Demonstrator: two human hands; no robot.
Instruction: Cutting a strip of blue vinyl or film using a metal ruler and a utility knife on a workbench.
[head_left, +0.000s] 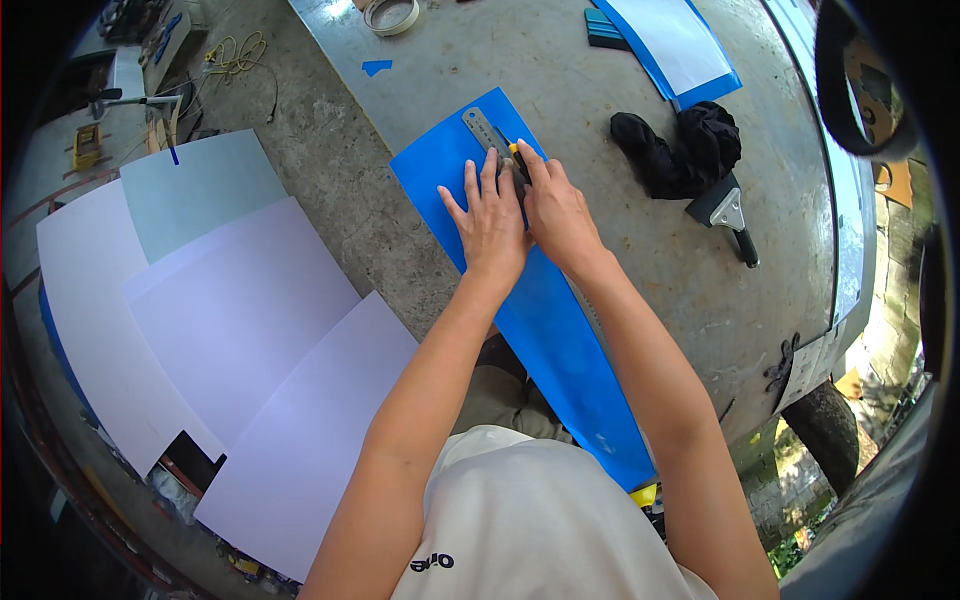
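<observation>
Ruler [480, 128]: under spread left grip [493, 220]; could skid if pressed unevenly.
Knife [514, 150]: pinched in right grip [560, 205], near left fingertips [490, 160]; could nick them on slipping.
Blue sheet [570, 340]: on tabletop [670, 300], overhanging edge; could drag askew.

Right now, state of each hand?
Left hand: open, spread over the metal ruler and blue sheet.
Right hand: closed, holding a yellow-and-black cutter.

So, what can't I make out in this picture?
All in the head view:
Yellow-and-black tool: partly hidden by the right hand.
Metal ruler: partly covered by the left hand; its markings are too small to read.
Blue-edged white sheet: cut off by the picture's top edge.
</observation>
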